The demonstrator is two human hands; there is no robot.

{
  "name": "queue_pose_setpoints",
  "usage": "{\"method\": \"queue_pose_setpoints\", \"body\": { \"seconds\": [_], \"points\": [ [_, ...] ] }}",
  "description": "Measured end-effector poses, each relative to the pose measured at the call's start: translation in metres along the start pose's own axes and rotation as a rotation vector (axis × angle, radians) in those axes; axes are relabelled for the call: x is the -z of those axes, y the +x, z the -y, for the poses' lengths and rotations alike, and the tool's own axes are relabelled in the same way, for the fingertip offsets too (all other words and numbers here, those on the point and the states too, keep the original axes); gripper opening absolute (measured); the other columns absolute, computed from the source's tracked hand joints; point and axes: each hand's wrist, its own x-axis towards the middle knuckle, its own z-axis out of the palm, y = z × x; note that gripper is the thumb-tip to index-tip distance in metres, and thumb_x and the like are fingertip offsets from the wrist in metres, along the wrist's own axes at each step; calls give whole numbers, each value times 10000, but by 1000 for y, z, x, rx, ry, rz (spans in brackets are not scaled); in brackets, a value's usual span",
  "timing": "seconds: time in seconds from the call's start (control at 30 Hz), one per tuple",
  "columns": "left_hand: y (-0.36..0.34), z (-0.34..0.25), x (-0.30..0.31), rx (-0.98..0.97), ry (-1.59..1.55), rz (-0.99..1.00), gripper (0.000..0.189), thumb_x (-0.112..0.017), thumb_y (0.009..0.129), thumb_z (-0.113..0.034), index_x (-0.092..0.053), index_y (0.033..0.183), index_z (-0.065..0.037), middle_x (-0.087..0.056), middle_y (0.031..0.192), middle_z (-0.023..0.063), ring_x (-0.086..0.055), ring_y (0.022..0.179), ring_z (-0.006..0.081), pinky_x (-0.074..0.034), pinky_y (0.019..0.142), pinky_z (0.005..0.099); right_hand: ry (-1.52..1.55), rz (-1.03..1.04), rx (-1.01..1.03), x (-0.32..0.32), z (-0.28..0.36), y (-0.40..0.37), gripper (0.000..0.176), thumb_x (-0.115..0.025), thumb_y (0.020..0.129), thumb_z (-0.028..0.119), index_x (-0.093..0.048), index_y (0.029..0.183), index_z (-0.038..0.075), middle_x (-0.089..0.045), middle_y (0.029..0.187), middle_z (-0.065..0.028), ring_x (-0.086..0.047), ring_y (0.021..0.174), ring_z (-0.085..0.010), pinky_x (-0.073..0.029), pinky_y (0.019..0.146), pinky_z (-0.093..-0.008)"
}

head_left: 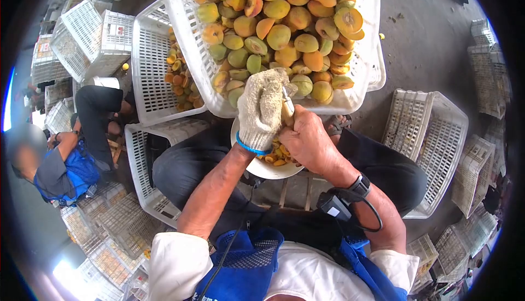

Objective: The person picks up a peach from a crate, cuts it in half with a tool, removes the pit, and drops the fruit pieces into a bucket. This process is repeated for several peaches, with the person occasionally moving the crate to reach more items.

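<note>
My left hand (261,106) wears a pale knitted glove with a blue cuff. Its fingers are curled, and whatever they hold is hidden by the glove. Closed around a small metal-tipped tool (286,99) is my bare right hand (311,139), close against the glove. Both hands are over a white bowl (266,171) that contains small orange-yellow pieces (278,156). Just beyond them, a big white crate (367,71) is heaped with halved yellow-green and orange fruits (279,37), like peaches or apricots.
Another white crate (143,65) with cut fruit stands to the left. White crates lie near my left knee (139,158) and right knee (437,148). A person (68,164) in a blue vest sits at far left. Stacked crates (486,76) line the right side.
</note>
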Motion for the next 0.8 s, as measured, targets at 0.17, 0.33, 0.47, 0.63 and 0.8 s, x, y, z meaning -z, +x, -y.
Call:
{"method": "queue_pose_setpoints", "body": {
  "seconds": [0.17,0.33,0.47,0.63,0.8],
  "points": [
    [0,-4,3,-36,7,41,287,-621,1015,-96,-618,1283,4,-714,1162,122,-692,947,179,-573,824,328,260,103,-90,14,13,-3,214,-657,795,70,-529,865,-86,-613,747,-313,-694,784,-461,-521,710,-477],
    [-2,-8,10,117,-294,129,309,-578,1066,-209,-614,1279,12,-717,1129,99,-687,941,149,-568,816,311,128,168,7,26,9,-8,207,-663,802,65,-534,872,-81,-606,752,-318,-660,793,-502,-514,704,-490],
    [-2,-10,10,193,-309,184,358,-555,1083,-302,-635,1241,10,-715,1099,91,-680,940,152,-562,829,310,-115,142,106,19,3,-10,184,-660,805,58,-533,855,-65,-613,781,-335,-615,814,-552,-510,695,-483],
    [2,-12,14,265,-399,206,356,-557,1078,-316,-666,1193,4,-715,1071,85,-671,925,147,-554,830,311,121,242,141,26,-3,-12,205,-656,790,32,-563,953,-49,-573,709,-143,-612,706,-331,-495,636,-413],
    [9,-24,21,273,-415,205,370,-578,1074,-331,-668,1184,11,-711,1045,84,-674,919,157,-555,839,311,700,506,-322,44,27,-8,313,-712,788,152,-628,1032,-26,-541,623,11,-513,489,-97,-396,454,-276]
  ]
}}
